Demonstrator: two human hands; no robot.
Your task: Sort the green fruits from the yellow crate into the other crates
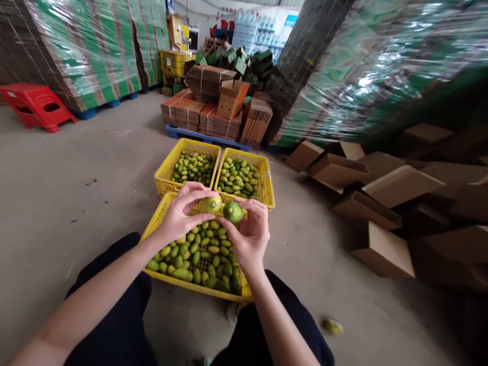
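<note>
Above the near yellow crate (pixel 190 288), both hands hold fruit side by side. My left hand (pixel 186 208) is closed, with thumb and fingers pinching a yellow-green mango (pixel 211 204). In my right hand (pixel 249 234) is a darker green mango (pixel 233 212), gripped the same way, its stem end facing me. The two mangoes are close together at the same height. Below them, many small green and yellowish mangoes (pixel 206 255) lie in the near crate, whose slatted bottom shows in places. My wrists hide part of its contents.
Two more yellow crates, left (pixel 163 175) and right (pixel 269 188), hold mangoes just beyond. Flattened cartons (pixel 186 109) lie stacked on a blue pallet (pixel 206 137). Open cardboard boxes (pixel 385 249) pile up at right. A red stool (pixel 38 104) stands left; a person (pixel 224 44) is far back.
</note>
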